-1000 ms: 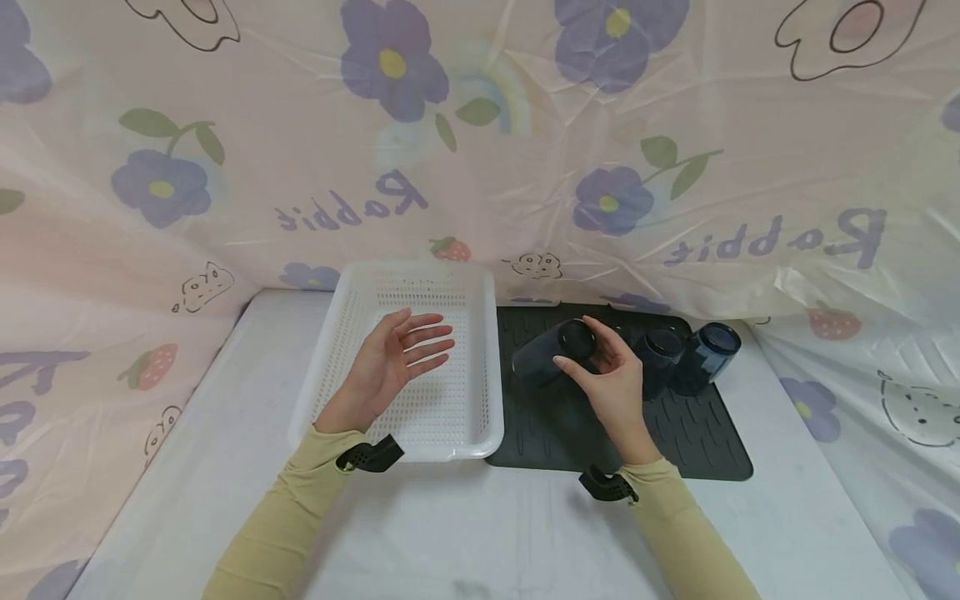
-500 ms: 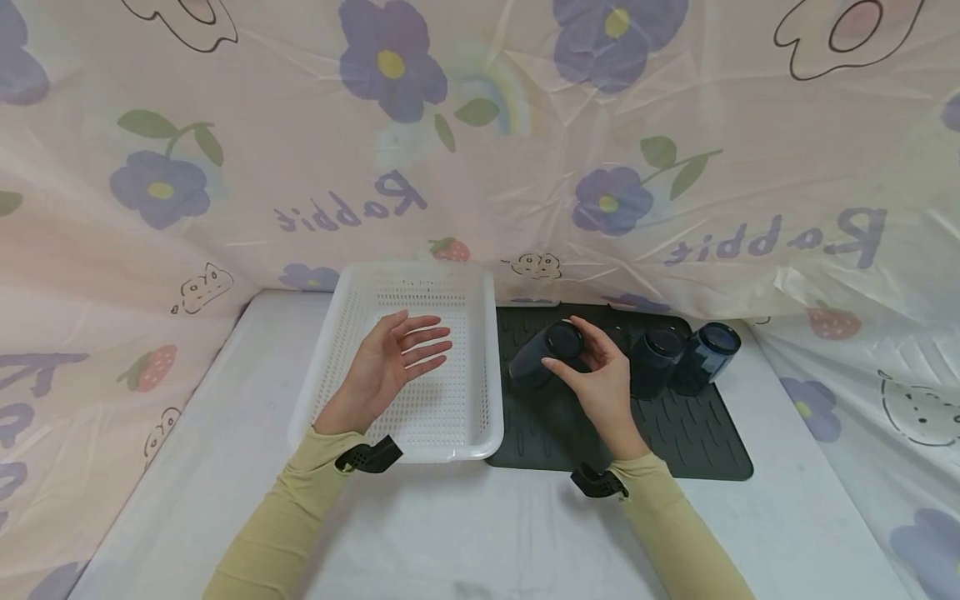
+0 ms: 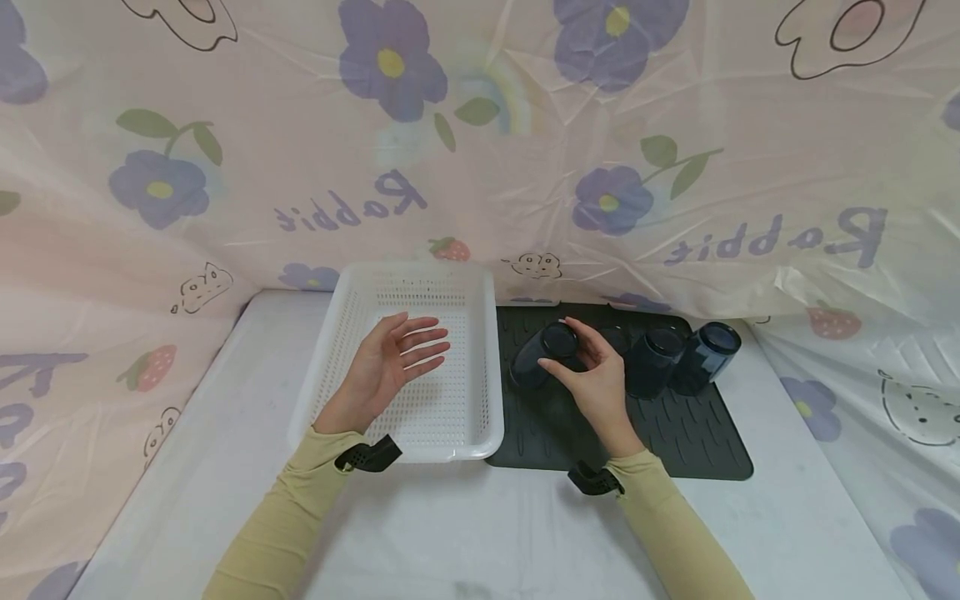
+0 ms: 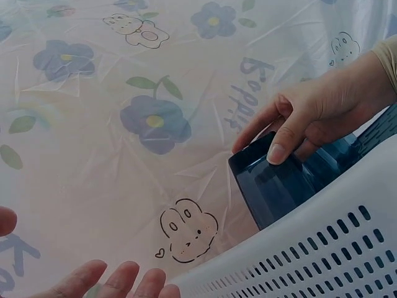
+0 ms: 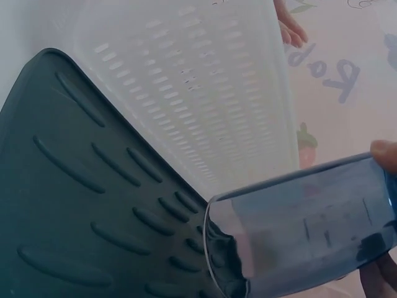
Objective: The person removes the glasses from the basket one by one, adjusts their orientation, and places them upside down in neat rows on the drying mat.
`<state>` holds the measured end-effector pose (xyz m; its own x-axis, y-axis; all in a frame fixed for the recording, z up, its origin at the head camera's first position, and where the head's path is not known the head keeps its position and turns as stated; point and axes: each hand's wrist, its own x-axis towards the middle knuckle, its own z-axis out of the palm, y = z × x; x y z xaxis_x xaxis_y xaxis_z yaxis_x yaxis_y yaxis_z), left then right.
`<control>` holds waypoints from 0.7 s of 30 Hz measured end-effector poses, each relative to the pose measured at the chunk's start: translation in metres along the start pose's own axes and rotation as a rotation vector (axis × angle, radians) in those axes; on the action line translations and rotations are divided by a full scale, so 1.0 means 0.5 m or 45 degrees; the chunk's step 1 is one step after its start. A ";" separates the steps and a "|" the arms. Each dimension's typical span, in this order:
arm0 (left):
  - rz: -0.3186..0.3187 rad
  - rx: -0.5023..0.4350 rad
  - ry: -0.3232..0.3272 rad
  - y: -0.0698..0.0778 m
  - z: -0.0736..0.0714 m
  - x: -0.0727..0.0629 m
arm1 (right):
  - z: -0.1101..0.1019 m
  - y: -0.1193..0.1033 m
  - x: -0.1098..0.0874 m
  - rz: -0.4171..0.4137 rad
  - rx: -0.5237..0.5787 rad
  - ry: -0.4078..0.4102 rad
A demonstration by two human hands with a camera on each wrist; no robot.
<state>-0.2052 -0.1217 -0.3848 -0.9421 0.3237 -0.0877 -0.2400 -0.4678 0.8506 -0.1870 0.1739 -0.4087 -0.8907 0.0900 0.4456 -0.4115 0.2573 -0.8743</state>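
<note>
My right hand point(image 3: 596, 379) pinches a dark blue-tinted drinking glass point(image 3: 528, 367) near its base, between thumb and fingers. The glass is upside down, with its rim at the black ridged drying mat point(image 3: 555, 442); in the right wrist view the rim point(image 5: 208, 248) appears to meet the mat. To the right, two more upturned glasses, a nearer one point(image 3: 654, 362) and an outer one point(image 3: 703, 358), stand close together on the mat. Another dark glass point(image 3: 617, 337) is partly hidden behind my right hand. My left hand point(image 3: 386, 362) hovers over the white perforated basket point(image 3: 491, 425), fingers extended, holding nothing.
Left of the mat, the basket stands edge to edge with it on a white-covered table point(image 3: 465, 533). A flower-printed curtain point(image 3: 495, 192) rises behind and at both sides. Black straps, left point(image 3: 370, 454) and right point(image 3: 595, 480), sit on my wrists.
My right hand has shifted left with the held glass, which moves slightly left over the mat. The glasses behind it show more. The left hand stays nearly still.
</note>
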 end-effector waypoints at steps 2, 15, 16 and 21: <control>-0.001 -0.001 0.003 0.000 -0.001 0.000 | 0.002 0.001 -0.001 0.009 -0.010 -0.002; -0.008 -0.009 -0.004 -0.001 -0.003 0.001 | 0.009 0.074 0.004 0.030 -0.013 0.000; -0.008 -0.007 -0.008 -0.001 -0.003 0.001 | 0.010 0.077 0.004 0.034 -0.016 -0.001; -0.004 0.003 -0.010 0.000 -0.004 0.003 | 0.013 0.082 0.002 0.057 -0.031 -0.002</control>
<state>-0.2072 -0.1226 -0.3857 -0.9394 0.3317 -0.0867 -0.2427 -0.4647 0.8515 -0.2059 0.1784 -0.4452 -0.9084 0.1005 0.4058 -0.3663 0.2767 -0.8884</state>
